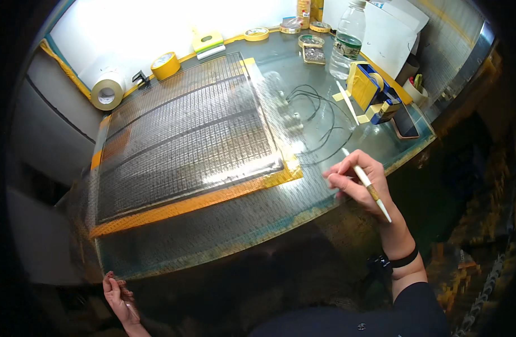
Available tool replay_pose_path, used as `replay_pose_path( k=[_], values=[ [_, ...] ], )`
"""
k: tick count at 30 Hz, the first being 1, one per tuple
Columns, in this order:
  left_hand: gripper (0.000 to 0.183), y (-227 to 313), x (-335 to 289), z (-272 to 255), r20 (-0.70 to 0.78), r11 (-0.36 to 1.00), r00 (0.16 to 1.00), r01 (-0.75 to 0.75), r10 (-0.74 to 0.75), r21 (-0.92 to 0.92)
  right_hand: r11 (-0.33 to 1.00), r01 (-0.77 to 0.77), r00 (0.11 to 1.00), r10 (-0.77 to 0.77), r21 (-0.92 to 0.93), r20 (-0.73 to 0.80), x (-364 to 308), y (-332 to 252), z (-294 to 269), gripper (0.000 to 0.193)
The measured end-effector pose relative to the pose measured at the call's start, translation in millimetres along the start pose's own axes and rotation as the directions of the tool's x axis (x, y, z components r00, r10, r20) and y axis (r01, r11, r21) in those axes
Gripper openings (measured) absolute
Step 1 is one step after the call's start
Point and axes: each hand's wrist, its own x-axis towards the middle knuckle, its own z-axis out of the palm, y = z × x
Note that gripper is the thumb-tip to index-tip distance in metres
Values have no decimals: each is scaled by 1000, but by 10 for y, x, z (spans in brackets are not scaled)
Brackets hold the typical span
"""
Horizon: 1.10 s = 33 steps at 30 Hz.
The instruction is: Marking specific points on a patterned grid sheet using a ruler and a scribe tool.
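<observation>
The right hand (356, 182) at four o'clock grips a thin white pen (366, 183), resting on the clear film (224, 224) that covers the desk (404, 149). The left hand (118, 297) at seven o'clock pinches the film's near corner. The gridded panel (185, 135) lies at centre, black wires (320, 121) at two o'clock.

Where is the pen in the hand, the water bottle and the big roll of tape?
pen (366, 182), head view, on its white barrel in the right hand.
water bottle (347, 42), head view, mid body.
big roll of tape (107, 91), head view, side facing the camera.
</observation>
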Motion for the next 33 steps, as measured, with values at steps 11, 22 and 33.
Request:
replay_pose_path(
  k=[11, 22, 33],
  values=[
    [24, 221, -397, 582, 0, 984, 987, 157, -158, -82, 973, 223, 963, -229, -58, -144, -126, -122, 67, 9],
    [44, 162, -889, 1076, 704, 864, 542, 455, -459, 213, 737, 656, 648, -441, -161, 620, -217, -159, 1244, 26],
    [19, 588, -751, 313, 270, 885, 963, -143, 21, 442, 575, 655, 732, -321, -490, 601, -92, -110, 1230, 17]
  ],
)
